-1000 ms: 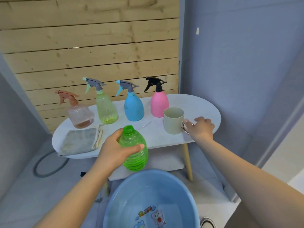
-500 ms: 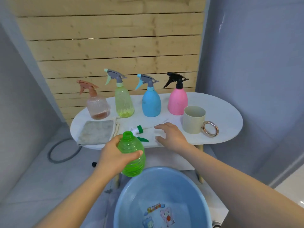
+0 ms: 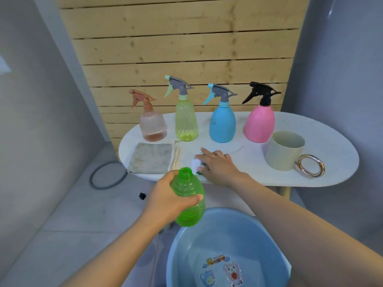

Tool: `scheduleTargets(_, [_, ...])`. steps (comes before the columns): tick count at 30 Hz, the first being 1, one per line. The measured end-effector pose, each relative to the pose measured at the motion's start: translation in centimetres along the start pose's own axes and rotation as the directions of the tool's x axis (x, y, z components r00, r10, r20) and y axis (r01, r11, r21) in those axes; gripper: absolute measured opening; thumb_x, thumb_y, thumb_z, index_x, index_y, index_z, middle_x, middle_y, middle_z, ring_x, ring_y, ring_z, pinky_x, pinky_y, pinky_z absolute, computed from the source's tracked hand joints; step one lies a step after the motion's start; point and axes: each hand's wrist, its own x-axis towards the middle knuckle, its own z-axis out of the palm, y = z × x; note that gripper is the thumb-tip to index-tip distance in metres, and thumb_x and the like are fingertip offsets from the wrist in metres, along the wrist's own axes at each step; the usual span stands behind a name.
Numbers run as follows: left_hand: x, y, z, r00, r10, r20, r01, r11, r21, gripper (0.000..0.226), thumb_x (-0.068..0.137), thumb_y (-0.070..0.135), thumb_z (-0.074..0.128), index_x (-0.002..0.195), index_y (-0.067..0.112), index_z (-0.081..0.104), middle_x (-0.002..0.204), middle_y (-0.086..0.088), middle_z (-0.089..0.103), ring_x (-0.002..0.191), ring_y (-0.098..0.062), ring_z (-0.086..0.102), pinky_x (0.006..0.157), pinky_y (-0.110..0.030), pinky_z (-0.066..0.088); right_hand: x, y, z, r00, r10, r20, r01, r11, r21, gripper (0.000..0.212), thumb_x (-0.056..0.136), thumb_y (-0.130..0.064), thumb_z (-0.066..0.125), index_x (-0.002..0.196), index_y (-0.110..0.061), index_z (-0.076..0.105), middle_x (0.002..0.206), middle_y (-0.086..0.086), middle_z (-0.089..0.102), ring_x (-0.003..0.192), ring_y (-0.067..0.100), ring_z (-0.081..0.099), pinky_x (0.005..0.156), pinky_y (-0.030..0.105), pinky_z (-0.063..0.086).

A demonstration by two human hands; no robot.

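My left hand (image 3: 167,201) grips the uncapped bottle (image 3: 189,206) above the basin (image 3: 178,245) rim. It looks light, thin and squeezable, so I hold gently. My right hand (image 3: 217,166) pinches the sprayer (image 3: 195,163) on the table (image 3: 331,162); its collar is the best hold.

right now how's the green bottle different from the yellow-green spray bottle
The green bottle has a bare open neck; the yellow-green spray bottle carries a grey trigger head. The green bottle is held by the left hand off the table; the yellow-green spray bottle stands on it. The green bottle is ribbed in rings, the yellow-green spray bottle paler. Both are translucent plastic.
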Motion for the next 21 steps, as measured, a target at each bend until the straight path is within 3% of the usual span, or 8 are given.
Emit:
scheduleTargets(3, [-0.2,0.0,-0.2,1.000,-0.004,0.002,0.004,1.000,-0.024,0.055,0.044,0.032,0.081,0.095,0.029,0.063,0.083,0.012,0.071,0.076,-0.001,0.067,0.066,-0.014,0.049,0.2,-0.3,-0.4,1.000,-0.020,0.000,0.020,0.999,-0.027,0.061,0.087,-0.048,0.056,0.140,-0.024,0.036,0.149,0.002,0.032,0.127,0.028,0.032,0.104,0.036,0.025])
scheduleTargets(6, [-0.4,-0.1,-0.5,1.000,-0.017,0.014,0.018,0.999,-0.031,0.057,0.044,0.033,0.081,0.098,0.028,0.063,0.085,0.011,0.072,0.076,0.000,0.067,0.065,-0.015,0.048,0.4,0.0,-0.8,0.997,-0.030,0.065,0.024,0.996,0.083,0.063,0.081,-0.036,0.068,0.137,-0.023,0.040,0.136,0.001,0.043,0.117,0.025,0.036,0.100,0.034,0.034])
scheduleTargets(10, [-0.8,0.0,-1.0,0.999,-0.031,0.017,0.031,0.999,-0.020,0.058,0.050,0.027,0.088,0.102,0.026,0.063,0.087,0.010,0.071,0.075,0.002,0.066,0.064,-0.012,0.047,-0.4,0.4,-1.3,0.989,-0.056,0.137,0.050,0.998,0.046,0.061,0.080,-0.025,0.069,0.135,-0.025,0.042,0.128,0.002,0.047,0.113,0.024,0.038,0.096,0.036,0.039])
scheduleTargets(12, [-1.3,0.1,-1.2,0.999,-0.040,0.017,0.040,0.999,-0.012,0.057,0.052,0.026,0.089,0.103,0.026,0.063,0.088,0.011,0.071,0.076,0.003,0.066,0.065,-0.014,0.048,-1.2,0.1,-2.2,0.997,-0.056,0.051,0.051,0.994,0.097,0.056,0.080,-0.030,0.068,0.131,-0.028,0.046,0.117,0.003,0.049,0.107,0.023,0.046,0.089,0.034,0.042])
scheduleTargets(16, [-1.9,0.4,-1.0,0.998,-0.053,0.014,0.054,0.998,-0.018,0.064,0.044,0.037,0.082,0.104,0.029,0.062,0.090,0.012,0.071,0.080,0.001,0.067,0.072,-0.021,0.052,-2.1,0.0,-5.1,0.976,0.039,-0.214,0.047,0.923,0.382,0.040,0.083,-0.031,0.068,0.122,-0.031,0.057,0.098,-0.010,0.051,0.079,0.010,0.056,0.065,0.019,0.039])
scheduleTargets(19, [-2.2,0.8,-0.5,0.997,-0.082,0.008,0.083,0.994,-0.071,0.062,0.043,0.036,0.084,0.101,0.029,0.064,0.090,0.010,0.072,0.082,-0.005,0.069,0.077,-0.028,0.055,-2.8,0.2,-3.6,0.983,0.060,-0.171,-0.021,0.974,0.224,0.018,0.086,-0.023,0.062,0.102,-0.020,0.072,0.092,0.003,0.065,0.084,0.023,0.061,0.068,0.030,0.045])
scheduleTargets(21, [-2.1,1.2,-0.2,0.996,-0.091,0.012,0.092,0.990,-0.108,0.059,0.045,0.031,0.084,0.100,0.027,0.064,0.091,0.007,0.073,0.082,-0.008,0.069,0.078,-0.030,0.055,-2.9,0.2,-1.2,0.983,0.125,-0.135,-0.096,0.974,0.204,0.020,0.088,-0.020,0.055,0.098,-0.019,0.073,0.097,0.010,0.067,0.092,0.029,0.061,0.076,0.035,0.048])
